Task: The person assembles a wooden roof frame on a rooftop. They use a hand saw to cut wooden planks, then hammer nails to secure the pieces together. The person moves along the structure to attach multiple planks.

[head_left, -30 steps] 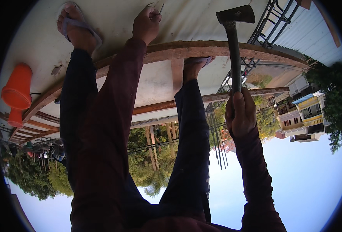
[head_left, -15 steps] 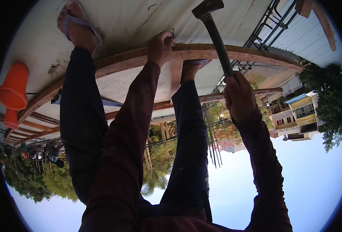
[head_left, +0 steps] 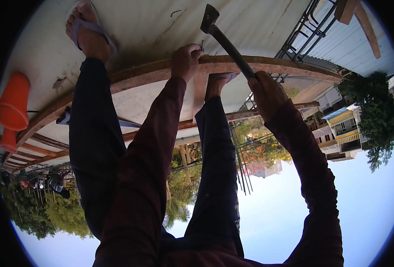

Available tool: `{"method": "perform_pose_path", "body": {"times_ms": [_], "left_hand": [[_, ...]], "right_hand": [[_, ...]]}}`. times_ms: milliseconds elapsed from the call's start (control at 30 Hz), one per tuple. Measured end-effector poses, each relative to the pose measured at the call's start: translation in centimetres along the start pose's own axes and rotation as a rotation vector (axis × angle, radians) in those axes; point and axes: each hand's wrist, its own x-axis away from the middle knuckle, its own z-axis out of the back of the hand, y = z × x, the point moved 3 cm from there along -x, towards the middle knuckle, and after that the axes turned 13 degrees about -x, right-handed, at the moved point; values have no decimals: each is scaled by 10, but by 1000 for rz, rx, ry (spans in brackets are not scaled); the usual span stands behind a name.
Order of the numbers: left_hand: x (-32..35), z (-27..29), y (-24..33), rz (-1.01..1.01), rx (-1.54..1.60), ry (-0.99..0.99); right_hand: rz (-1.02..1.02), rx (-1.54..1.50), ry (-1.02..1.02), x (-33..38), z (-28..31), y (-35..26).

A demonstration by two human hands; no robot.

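Between the fingertips of my left hand (head_left: 186,61) a thin nail (head_left: 202,44) stands upright at a long wooden beam (head_left: 237,64). My right hand (head_left: 268,95) is wrapped round the handle of a hammer (head_left: 230,50). The dark hammer head (head_left: 210,18) is raised clear of the nail, a little above and to its right in the picture. A wooden crosspiece (head_left: 200,91) meets the beam just below my left hand. Where the nail's point sits is hidden by my fingers.
My sandalled left foot (head_left: 90,31) rests on the pale panel (head_left: 139,26); a small bent metal piece (head_left: 175,13) lies there. Orange cone-shaped containers (head_left: 13,100) stand at the left. Tied steel bars (head_left: 306,33) lie at the right. A bluish blade-like strip (head_left: 128,123) lies beside my left leg.
The hammer has swung leftward, its head now closer above the nail, and my right forearm has bent with it. My left hand keeps its pinch on the nail. The view has shifted slightly.
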Motion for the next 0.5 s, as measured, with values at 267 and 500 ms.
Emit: {"method": "perform_pose_path", "body": {"times_ms": [267, 500], "left_hand": [[0, 2, 0, 15, -60, -43], [-1, 2, -1, 3, -22, -60]], "right_hand": [[-105, 38, -8, -14, -9, 3], [378, 167, 175, -10, 9, -20]]}}
